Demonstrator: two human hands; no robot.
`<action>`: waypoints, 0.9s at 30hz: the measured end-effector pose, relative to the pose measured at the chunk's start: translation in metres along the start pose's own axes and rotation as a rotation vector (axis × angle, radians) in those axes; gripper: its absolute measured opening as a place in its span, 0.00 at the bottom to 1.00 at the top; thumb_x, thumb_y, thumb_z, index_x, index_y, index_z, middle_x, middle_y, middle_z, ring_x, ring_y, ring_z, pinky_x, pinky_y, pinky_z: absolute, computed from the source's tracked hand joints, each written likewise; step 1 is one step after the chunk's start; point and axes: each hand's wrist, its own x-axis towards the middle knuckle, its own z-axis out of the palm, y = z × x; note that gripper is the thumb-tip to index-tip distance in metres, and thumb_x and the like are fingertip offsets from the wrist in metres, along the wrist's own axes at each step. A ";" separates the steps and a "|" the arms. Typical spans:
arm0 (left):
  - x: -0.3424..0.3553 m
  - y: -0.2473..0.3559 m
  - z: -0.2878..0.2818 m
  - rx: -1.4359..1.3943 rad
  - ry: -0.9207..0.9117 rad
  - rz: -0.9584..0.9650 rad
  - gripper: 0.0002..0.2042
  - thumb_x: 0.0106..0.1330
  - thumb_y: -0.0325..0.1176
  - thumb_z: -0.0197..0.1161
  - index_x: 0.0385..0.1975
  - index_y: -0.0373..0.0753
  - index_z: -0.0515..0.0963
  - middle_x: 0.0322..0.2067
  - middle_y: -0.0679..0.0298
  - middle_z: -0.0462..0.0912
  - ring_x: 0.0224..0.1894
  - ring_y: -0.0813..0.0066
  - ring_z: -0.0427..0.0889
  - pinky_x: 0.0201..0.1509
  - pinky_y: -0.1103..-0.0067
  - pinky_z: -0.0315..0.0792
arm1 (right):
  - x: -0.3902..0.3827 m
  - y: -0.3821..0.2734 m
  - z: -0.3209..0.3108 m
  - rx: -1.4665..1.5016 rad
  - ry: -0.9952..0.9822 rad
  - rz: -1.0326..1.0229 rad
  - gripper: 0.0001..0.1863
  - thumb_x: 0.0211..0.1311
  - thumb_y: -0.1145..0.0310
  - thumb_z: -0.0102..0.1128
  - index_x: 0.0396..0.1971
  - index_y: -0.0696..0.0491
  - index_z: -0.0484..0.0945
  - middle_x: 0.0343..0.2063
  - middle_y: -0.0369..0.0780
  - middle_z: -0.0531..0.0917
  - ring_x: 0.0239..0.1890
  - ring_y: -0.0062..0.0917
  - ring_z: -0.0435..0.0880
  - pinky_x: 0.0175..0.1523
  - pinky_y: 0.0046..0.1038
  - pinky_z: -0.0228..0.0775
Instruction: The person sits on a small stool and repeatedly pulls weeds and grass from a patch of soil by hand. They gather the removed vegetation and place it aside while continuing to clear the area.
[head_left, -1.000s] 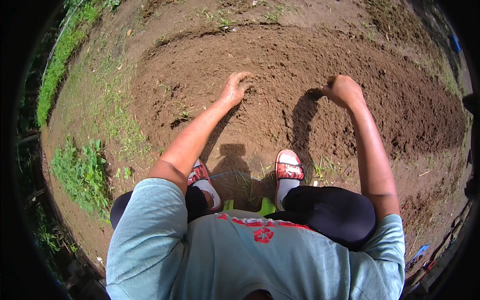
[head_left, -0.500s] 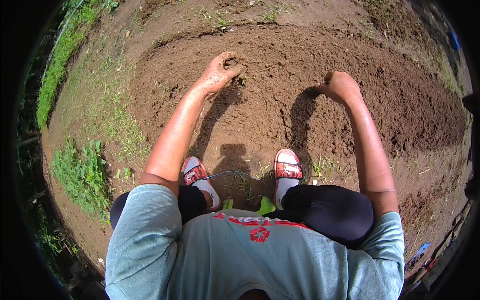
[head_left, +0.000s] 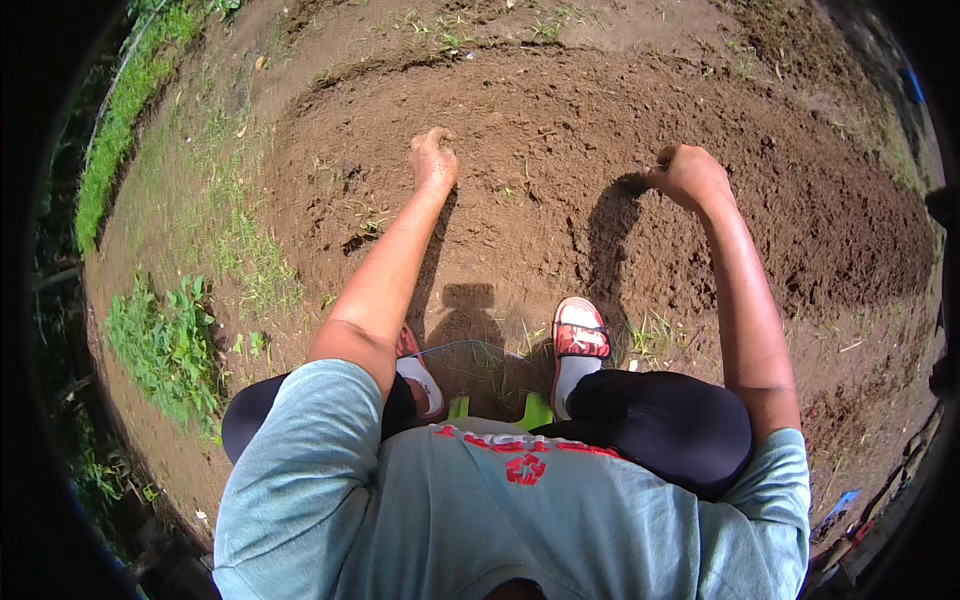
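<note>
My left hand (head_left: 434, 162), dusted with soil, is over the far left part of the loose brown soil bed (head_left: 540, 120). Its fingers curl inward, and anything between them is hidden. Further right, my right hand (head_left: 690, 178) is closed in a fist above the bed, thumb side toward the left. What it grips, if anything, cannot be made out. A dark shadow (head_left: 605, 230) falls beside it. Small weeds (head_left: 372, 220) lie on the soil near my left forearm.
My feet, in white socks and red patterned sandals (head_left: 580, 330), stand at the bed's near edge. Something bright green (head_left: 535, 412) shows between my legs. A leafy plant patch (head_left: 165, 330) grows at left, with a grass strip (head_left: 130, 130) beyond. A blue scrap (head_left: 845, 503) lies at lower right.
My left hand has turned from a thumb-and-fingers curve to knuckles up, shifting slightly left and nearer. My left forearm has swung right. The right hand has barely moved.
</note>
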 end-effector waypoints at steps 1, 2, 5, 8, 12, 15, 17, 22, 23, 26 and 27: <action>-0.010 0.016 0.014 0.020 0.044 -0.108 0.29 0.65 0.42 0.70 0.68 0.55 0.73 0.69 0.46 0.65 0.70 0.46 0.67 0.69 0.55 0.69 | 0.000 -0.001 0.000 -0.015 0.025 -0.010 0.22 0.65 0.50 0.66 0.49 0.52 0.88 0.47 0.47 0.90 0.51 0.37 0.89 0.58 0.40 0.82; -0.021 0.035 0.027 -0.125 -0.051 -0.251 0.31 0.64 0.49 0.71 0.69 0.63 0.71 0.75 0.44 0.48 0.74 0.34 0.55 0.73 0.50 0.63 | 0.001 -0.002 -0.002 -0.030 0.030 -0.010 0.22 0.65 0.50 0.65 0.49 0.52 0.88 0.47 0.46 0.90 0.51 0.38 0.89 0.58 0.40 0.82; -0.085 0.077 0.069 -0.020 -0.246 -0.051 0.25 0.65 0.42 0.72 0.63 0.64 0.77 0.78 0.51 0.45 0.78 0.29 0.43 0.79 0.42 0.49 | 0.001 -0.004 -0.003 -0.036 0.029 -0.017 0.22 0.65 0.50 0.65 0.49 0.51 0.88 0.47 0.46 0.90 0.51 0.38 0.89 0.58 0.40 0.82; -0.124 0.083 0.087 0.025 -0.331 0.362 0.14 0.64 0.27 0.66 0.49 0.47 0.84 0.74 0.53 0.60 0.76 0.39 0.56 0.78 0.52 0.57 | -0.001 -0.004 -0.003 -0.023 0.041 -0.018 0.22 0.65 0.50 0.65 0.48 0.51 0.88 0.47 0.46 0.90 0.50 0.38 0.90 0.57 0.40 0.82; -0.097 0.057 0.051 -0.168 -0.253 0.506 0.11 0.57 0.20 0.66 0.40 0.39 0.85 0.50 0.56 0.84 0.61 0.49 0.77 0.65 0.64 0.73 | -0.004 -0.001 -0.002 0.005 0.033 -0.007 0.22 0.65 0.50 0.66 0.47 0.52 0.89 0.46 0.47 0.90 0.49 0.38 0.90 0.57 0.40 0.81; -0.048 0.038 0.004 -0.725 -0.341 0.041 0.11 0.58 0.18 0.66 0.38 0.40 0.87 0.39 0.65 0.88 0.39 0.71 0.86 0.48 0.74 0.79 | -0.003 0.001 -0.002 0.014 0.040 -0.020 0.22 0.64 0.50 0.66 0.47 0.52 0.89 0.46 0.47 0.90 0.50 0.38 0.89 0.57 0.40 0.81; -0.027 0.022 -0.018 -1.144 -0.446 -0.217 0.11 0.62 0.24 0.68 0.43 0.40 0.86 0.40 0.64 0.89 0.41 0.69 0.87 0.48 0.74 0.80 | -0.001 0.002 -0.002 -0.005 0.035 -0.027 0.22 0.64 0.50 0.67 0.48 0.52 0.89 0.47 0.47 0.90 0.50 0.38 0.89 0.57 0.40 0.81; 0.010 0.008 -0.003 -0.392 -0.209 0.145 0.12 0.66 0.29 0.70 0.49 0.41 0.85 0.51 0.57 0.89 0.48 0.68 0.88 0.56 0.72 0.78 | 0.003 0.001 0.000 -0.014 0.041 -0.008 0.24 0.62 0.50 0.67 0.49 0.52 0.88 0.48 0.47 0.89 0.51 0.39 0.89 0.58 0.40 0.81; 0.011 0.009 0.009 -0.520 -0.131 0.112 0.13 0.66 0.30 0.70 0.49 0.41 0.85 0.52 0.55 0.88 0.50 0.67 0.87 0.57 0.73 0.78 | 0.004 0.001 0.001 -0.005 0.019 -0.019 0.24 0.62 0.50 0.67 0.49 0.52 0.88 0.48 0.48 0.89 0.51 0.39 0.89 0.58 0.40 0.81; 0.002 0.024 0.052 -0.340 -0.133 0.287 0.22 0.61 0.28 0.73 0.57 0.42 0.82 0.47 0.51 0.83 0.57 0.52 0.81 0.63 0.65 0.75 | 0.006 0.000 -0.001 -0.004 0.019 -0.001 0.24 0.62 0.50 0.67 0.48 0.53 0.88 0.47 0.48 0.89 0.51 0.39 0.89 0.58 0.40 0.81; -0.005 0.025 0.060 -0.339 -0.187 0.240 0.21 0.59 0.27 0.73 0.54 0.41 0.83 0.48 0.50 0.82 0.57 0.49 0.80 0.64 0.64 0.75 | 0.006 -0.001 -0.001 -0.009 0.016 -0.010 0.23 0.62 0.50 0.67 0.48 0.53 0.88 0.47 0.48 0.89 0.50 0.39 0.89 0.58 0.40 0.81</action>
